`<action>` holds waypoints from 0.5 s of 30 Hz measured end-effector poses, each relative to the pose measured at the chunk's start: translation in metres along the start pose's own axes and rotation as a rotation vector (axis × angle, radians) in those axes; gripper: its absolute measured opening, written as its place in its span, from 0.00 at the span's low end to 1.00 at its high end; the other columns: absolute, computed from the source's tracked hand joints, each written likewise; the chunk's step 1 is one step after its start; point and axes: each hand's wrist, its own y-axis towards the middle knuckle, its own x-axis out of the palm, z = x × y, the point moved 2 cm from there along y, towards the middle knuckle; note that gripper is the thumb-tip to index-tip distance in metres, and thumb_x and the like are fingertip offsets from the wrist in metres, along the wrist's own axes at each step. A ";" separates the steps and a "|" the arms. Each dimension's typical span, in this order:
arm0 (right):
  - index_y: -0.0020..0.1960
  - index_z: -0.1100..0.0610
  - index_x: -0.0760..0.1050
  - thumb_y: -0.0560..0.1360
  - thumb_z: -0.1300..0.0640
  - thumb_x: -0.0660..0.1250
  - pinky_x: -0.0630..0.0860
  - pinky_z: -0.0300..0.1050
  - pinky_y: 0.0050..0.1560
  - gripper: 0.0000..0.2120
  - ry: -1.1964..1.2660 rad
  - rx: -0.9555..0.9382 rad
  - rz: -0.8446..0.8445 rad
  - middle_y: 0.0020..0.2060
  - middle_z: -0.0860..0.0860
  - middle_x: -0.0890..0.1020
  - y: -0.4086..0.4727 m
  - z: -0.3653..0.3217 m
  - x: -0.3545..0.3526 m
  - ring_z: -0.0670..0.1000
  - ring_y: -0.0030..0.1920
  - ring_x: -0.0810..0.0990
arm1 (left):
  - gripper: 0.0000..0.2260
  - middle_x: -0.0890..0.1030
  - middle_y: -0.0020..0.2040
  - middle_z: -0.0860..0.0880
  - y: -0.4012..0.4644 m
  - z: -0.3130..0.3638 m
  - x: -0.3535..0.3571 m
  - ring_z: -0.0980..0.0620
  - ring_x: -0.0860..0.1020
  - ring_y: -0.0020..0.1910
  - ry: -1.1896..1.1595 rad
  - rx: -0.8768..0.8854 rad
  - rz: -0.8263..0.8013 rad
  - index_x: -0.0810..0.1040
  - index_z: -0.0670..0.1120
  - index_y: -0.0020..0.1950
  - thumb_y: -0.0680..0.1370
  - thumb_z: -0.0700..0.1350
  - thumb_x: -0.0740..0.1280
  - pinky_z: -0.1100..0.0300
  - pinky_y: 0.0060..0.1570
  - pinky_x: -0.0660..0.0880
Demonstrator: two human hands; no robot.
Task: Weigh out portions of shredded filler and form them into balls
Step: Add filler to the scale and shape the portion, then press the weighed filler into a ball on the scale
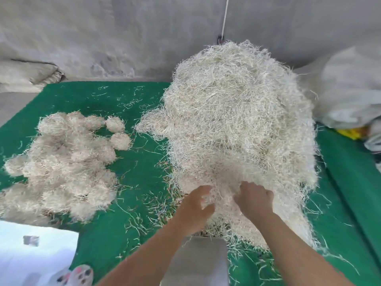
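Observation:
A tall heap of pale shredded filler (237, 124) rises on the green mat (136, 178), right of centre. Both my hands reach into its near edge. My left hand (195, 207) has its fingers spread and half buried in the strands. My right hand (254, 200) curls its fingers into the filler and grips a tuft. To the left lies a pile of several formed filler balls (61, 166). A grey scale (198, 263) sits under my forearms, partly covered by them and by stray strands.
Loose strands litter the mat. A grey concrete wall (103, 38) stands behind, with a white cord (225, 17) hanging down it. White plastic bags (350, 89) bulge at the right, a white sheet (31, 254) lies at the lower left, and a folded sack (26, 75) rests far left.

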 end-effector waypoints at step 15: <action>0.76 0.31 0.46 0.63 0.40 0.83 0.76 0.38 0.58 0.56 0.875 -0.265 0.098 0.63 0.32 0.69 -0.047 -0.010 -0.037 0.40 0.59 0.76 | 0.19 0.87 0.52 0.54 0.016 0.067 -0.030 0.57 0.85 0.55 -0.785 0.140 0.218 0.83 0.52 0.57 0.68 0.54 0.78 0.64 0.50 0.80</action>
